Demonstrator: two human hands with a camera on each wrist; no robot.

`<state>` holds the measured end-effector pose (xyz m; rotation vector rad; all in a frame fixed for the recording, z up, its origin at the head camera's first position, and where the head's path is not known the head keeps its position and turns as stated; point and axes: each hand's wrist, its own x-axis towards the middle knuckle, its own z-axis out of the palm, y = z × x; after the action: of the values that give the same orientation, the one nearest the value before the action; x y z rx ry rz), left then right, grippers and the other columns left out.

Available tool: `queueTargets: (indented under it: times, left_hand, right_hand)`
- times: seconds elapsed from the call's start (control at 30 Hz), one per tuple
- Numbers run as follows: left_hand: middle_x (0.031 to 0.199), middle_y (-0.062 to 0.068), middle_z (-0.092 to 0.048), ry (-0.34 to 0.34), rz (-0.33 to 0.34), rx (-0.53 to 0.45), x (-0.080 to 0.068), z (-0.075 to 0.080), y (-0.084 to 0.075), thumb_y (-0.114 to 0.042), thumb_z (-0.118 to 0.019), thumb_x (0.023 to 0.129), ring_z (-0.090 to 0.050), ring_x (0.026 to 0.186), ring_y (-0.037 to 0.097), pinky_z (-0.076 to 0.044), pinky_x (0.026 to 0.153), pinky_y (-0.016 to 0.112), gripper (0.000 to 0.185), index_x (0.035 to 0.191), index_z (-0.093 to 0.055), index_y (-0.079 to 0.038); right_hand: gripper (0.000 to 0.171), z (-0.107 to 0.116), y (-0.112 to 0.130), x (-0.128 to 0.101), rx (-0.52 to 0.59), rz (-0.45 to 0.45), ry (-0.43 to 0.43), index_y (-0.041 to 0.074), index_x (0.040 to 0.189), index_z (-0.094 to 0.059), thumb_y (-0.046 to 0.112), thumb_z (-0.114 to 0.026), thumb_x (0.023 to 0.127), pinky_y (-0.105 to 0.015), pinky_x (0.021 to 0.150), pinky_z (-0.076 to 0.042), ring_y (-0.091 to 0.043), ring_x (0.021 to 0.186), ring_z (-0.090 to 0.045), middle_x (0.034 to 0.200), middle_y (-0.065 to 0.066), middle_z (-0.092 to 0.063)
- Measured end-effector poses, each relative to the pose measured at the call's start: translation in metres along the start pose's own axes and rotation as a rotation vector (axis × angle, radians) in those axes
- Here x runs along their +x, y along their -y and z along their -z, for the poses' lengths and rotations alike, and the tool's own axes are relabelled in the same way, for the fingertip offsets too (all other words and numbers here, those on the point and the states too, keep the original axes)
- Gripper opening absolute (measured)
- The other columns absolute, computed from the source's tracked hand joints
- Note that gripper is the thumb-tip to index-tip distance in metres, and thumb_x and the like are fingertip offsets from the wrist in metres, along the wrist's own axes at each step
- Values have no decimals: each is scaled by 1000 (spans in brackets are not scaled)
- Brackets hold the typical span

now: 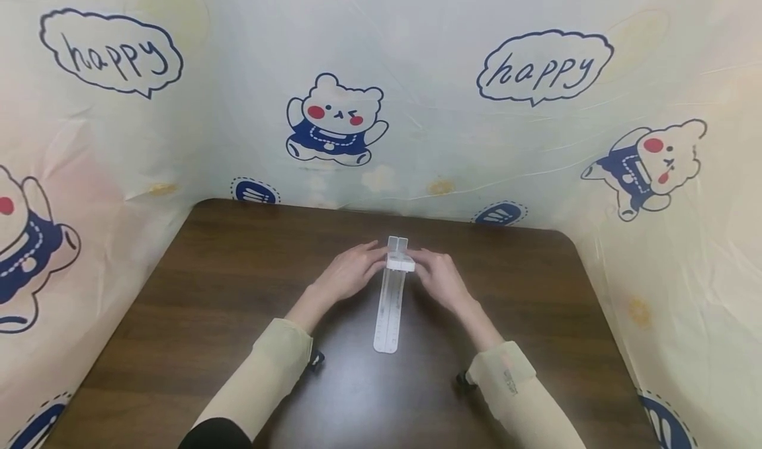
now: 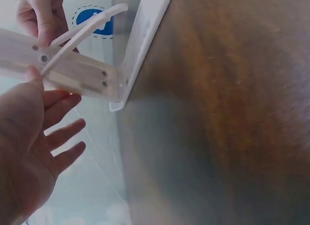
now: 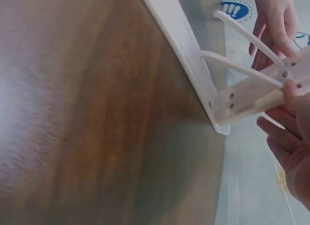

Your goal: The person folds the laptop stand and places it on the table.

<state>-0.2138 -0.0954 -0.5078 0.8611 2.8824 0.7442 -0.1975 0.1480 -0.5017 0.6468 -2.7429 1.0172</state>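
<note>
A white plastic folding stand [image 1: 389, 310] lies lengthwise in the middle of the brown table [image 1: 238, 290]. Its far end is raised as a short upright flap [image 1: 399, 254], braced by thin struts [image 3: 242, 67]. My left hand [image 1: 351, 270] holds that flap from the left. Its thumb [image 2: 34, 72] is on the flap [image 2: 72, 74], with the other fingers spread loosely beneath it. From the right, my right hand [image 1: 440, 277] holds the same flap, its thumb [image 3: 290, 89] pressed on the flap's face. The base strip [image 2: 145, 36] stays flat on the table.
A cream plastic sheet [image 1: 381, 72] printed with bears and "happy" bubbles walls the table at the back and on both sides. The table's rounded far corners [image 1: 565, 237] meet it. Both forearms in beige sleeves [image 1: 280, 363] rest near the front edge.
</note>
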Motion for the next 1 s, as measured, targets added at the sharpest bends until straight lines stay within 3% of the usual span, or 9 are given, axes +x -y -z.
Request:
queueTargets:
  times: [0.13, 0.33, 0.47, 0.67, 0.87, 1.0]
  left_hand:
    - [158, 16, -64, -34, 15, 0, -3, -9, 2, -35, -57, 115, -55, 155, 40, -46, 128, 60, 46, 153, -66, -9]
    - [157, 15, -65, -65, 42, -100, -9, -15, -4, -30, -64, 112, -58, 153, 36, -46, 128, 58, 39, 143, -73, -6]
    - [161, 18, -61, -69, 35, -140, -13, -19, -6, -23, -69, 109, -56, 154, 38, -45, 128, 60, 34, 136, -76, -3]
    - [162, 23, -58, -101, -12, -230, -11, -21, -9, -6, -72, 104, -53, 155, 43, -40, 131, 59, 26, 127, -79, 3]
    - [152, 24, -65, -172, -9, -353, -6, -17, -10, -4, -74, 102, -59, 147, 47, -42, 129, 61, 27, 128, -79, 0]
    - [147, 23, -69, -190, -5, -356, -2, -14, -9, -6, -75, 102, -63, 143, 46, -45, 127, 60, 28, 129, -80, -6]
  right_hand:
    - [26, -7, 0, -6, -30, -44, -49, -2, 127, -79, 4, -72, 103, -60, 116, -57, -47, 130, -73, 134, -25, -77]
    - [15, -10, 6, -14, -51, -59, -139, 0, 110, -85, 3, -79, 97, -60, 119, -54, -42, 132, -73, 124, -21, -82]
    - [10, -13, 9, -17, 4, -63, -142, -1, 103, -85, 1, -83, 94, -67, 127, -43, -41, 143, -65, 120, -18, -84]
    - [4, -18, 11, -15, 128, -87, -140, -5, 93, -83, -3, -80, 93, -73, 130, -35, -43, 155, -53, 137, -20, -77]
    - [3, -17, 14, -9, 193, -70, -149, -6, 93, -81, -6, -77, 94, -63, 138, -25, -44, 146, -63, 129, -26, -79]
    - [6, -15, 19, -6, 193, -67, -144, -8, 94, -80, -5, -76, 97, -60, 140, -23, -45, 138, -68, 128, -29, -78]
